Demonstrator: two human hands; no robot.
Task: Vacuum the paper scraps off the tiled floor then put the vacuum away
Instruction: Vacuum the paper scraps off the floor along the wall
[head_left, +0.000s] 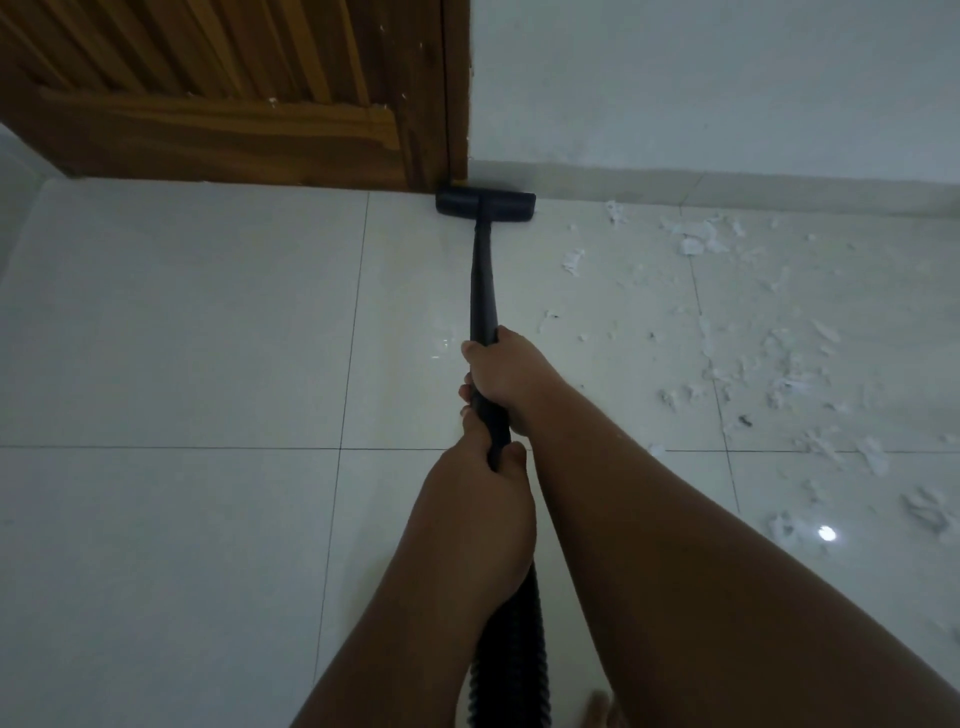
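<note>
A black vacuum wand (482, 280) runs straight ahead from my hands to its flat floor head (485, 204), which rests on the tiles against the skirting, at the foot of the door frame. My right hand (506, 376) grips the wand higher up. Just behind it, my left hand (480, 488) holds the wand's lower end, where the ribbed black hose (511, 644) begins. White paper scraps (779, 364) lie scattered over the glossy tiled floor (182, 338) to the right of the wand. Scraps reach from the skirting to the lower right edge.
A brown slatted wooden door (218, 88) with its frame stands at the top left. A white wall (727, 83) and pale skirting (779, 195) close off the far side. A bare foot (597, 709) shows at the bottom edge by the hose.
</note>
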